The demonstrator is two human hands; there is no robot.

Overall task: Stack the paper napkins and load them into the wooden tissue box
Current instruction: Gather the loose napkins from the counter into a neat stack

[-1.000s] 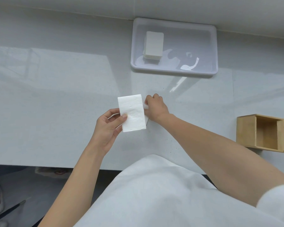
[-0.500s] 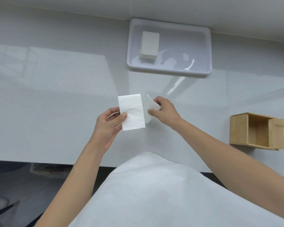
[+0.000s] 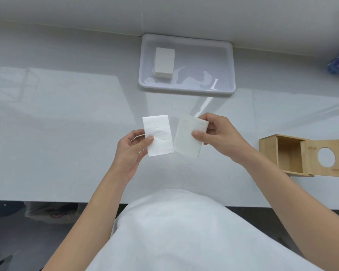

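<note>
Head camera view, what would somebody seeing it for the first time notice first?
Most striking are the two hands at the centre, each pinching a white folded napkin above the pale counter: the left hand holds the left napkin, the right hand the right napkin, edges nearly meeting. Beyond them, by the wall, a white tray holds a napkin stack. At the right stands the wooden tissue box, open and empty.

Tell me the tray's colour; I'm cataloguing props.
White tray, seen in the head view.

A single head-worn camera looks steeply down, close above the white counter (image 3: 67, 133).
</note>
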